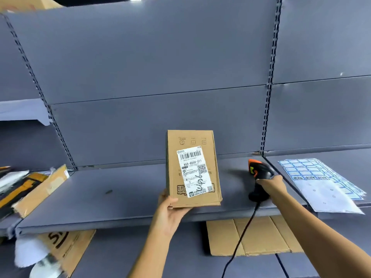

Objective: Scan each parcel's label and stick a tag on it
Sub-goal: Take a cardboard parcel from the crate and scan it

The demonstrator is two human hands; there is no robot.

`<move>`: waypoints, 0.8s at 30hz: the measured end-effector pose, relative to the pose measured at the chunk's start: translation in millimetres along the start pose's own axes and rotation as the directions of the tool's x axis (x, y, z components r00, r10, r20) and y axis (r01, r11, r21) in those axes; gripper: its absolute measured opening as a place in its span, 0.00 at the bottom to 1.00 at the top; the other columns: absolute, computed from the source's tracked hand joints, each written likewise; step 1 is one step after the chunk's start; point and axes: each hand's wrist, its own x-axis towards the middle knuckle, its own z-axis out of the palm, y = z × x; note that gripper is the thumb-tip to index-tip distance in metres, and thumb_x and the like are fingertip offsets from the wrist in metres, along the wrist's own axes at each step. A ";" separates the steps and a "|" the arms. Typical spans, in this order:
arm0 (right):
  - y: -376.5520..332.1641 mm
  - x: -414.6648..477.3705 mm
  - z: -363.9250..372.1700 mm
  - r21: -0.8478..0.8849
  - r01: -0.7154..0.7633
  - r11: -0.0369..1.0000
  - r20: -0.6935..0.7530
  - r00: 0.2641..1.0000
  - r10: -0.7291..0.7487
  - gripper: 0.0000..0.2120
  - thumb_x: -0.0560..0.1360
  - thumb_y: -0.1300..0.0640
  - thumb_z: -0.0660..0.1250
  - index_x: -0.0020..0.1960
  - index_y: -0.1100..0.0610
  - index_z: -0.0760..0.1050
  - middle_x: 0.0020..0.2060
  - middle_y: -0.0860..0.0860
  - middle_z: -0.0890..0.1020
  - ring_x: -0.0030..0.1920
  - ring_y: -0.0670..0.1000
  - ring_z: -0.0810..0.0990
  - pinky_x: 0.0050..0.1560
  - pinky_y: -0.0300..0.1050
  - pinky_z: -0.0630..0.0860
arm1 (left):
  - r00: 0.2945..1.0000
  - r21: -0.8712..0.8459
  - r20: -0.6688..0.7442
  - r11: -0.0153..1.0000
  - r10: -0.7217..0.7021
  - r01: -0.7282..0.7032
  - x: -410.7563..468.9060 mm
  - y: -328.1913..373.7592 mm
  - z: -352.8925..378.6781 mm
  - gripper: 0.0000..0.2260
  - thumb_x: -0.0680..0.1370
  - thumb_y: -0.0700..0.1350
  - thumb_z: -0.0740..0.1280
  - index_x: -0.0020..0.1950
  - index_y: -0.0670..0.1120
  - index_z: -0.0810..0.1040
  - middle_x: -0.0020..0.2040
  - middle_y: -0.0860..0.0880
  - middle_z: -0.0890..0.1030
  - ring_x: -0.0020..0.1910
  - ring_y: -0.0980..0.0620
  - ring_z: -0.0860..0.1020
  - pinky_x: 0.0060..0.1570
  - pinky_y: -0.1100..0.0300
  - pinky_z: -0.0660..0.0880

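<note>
Grey metal shelf [120, 197], slotted back panels [152, 57] behind it. The left hand [170, 209] gripped the parcel [192, 169] by its bottom corner, upright over the shelf. The right hand [271, 186] was curled round the scanner [260, 177], tag sheets [321, 181] just beside.

grey shelf [120, 197] | flat cardboard sheet [267, 235] below it | slotted upright [270, 77]

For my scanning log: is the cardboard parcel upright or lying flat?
Upright. The left hand grips the parcel by its lower corner; its long side runs vertically and the label faces the camera.
</note>
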 end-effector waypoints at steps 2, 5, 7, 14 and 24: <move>-5.1 8.1 4.7 0.110 -0.072 0.991 0.066 0.996 0.065 0.24 0.69 0.64 0.73 0.60 0.70 0.68 0.51 0.65 0.78 0.44 0.61 0.78 0.42 0.54 0.78 | 1.000 -0.004 0.013 1.000 -0.001 0.001 2.5 -2.5 -0.9 0.25 0.57 0.33 0.70 0.54 0.43 0.74 0.58 0.35 0.79 0.60 0.34 0.76 0.50 0.35 0.75; -12.6 8.1 8.9 0.336 -0.172 0.926 0.285 0.956 0.074 0.15 0.72 0.66 0.67 0.57 0.68 0.71 0.41 0.60 0.75 0.35 0.56 0.74 0.32 0.47 0.72 | 1.000 -0.024 0.003 0.999 -0.021 0.021 6.0 -2.5 -0.8 0.23 0.62 0.29 0.65 0.55 0.43 0.74 0.59 0.35 0.78 0.61 0.33 0.75 0.51 0.34 0.75; -17.0 -2.5 7.8 0.439 -0.254 0.862 0.443 0.896 0.039 0.08 0.75 0.63 0.62 0.53 0.64 0.72 0.36 0.56 0.72 0.34 0.53 0.71 0.33 0.45 0.68 | 0.999 -0.038 -0.027 0.999 -0.022 0.021 10.1 -4.4 -0.1 0.20 0.67 0.28 0.62 0.56 0.42 0.73 0.59 0.35 0.78 0.62 0.33 0.74 0.53 0.33 0.74; -35.1 -57.0 8.5 0.696 -0.354 0.624 0.632 0.715 -0.299 0.18 0.75 0.66 0.55 0.61 0.55 0.73 0.57 0.47 0.81 0.58 0.49 0.78 0.44 0.46 0.75 | 0.997 -0.109 -0.081 0.994 -0.016 0.007 26.5 -16.8 10.9 0.28 0.64 0.29 0.63 0.64 0.43 0.70 0.63 0.34 0.75 0.62 0.33 0.73 0.53 0.32 0.73; -61.2 -136.6 -1.2 0.396 0.362 0.844 0.381 0.771 -0.510 0.20 0.72 0.69 0.63 0.60 0.53 0.66 0.47 0.48 0.82 0.42 0.48 0.78 0.44 0.45 0.74 | 0.992 -0.184 -0.111 0.982 -0.058 0.037 41.4 -28.5 27.9 0.22 0.72 0.26 0.53 0.59 0.45 0.69 0.61 0.35 0.77 0.62 0.32 0.73 0.53 0.28 0.71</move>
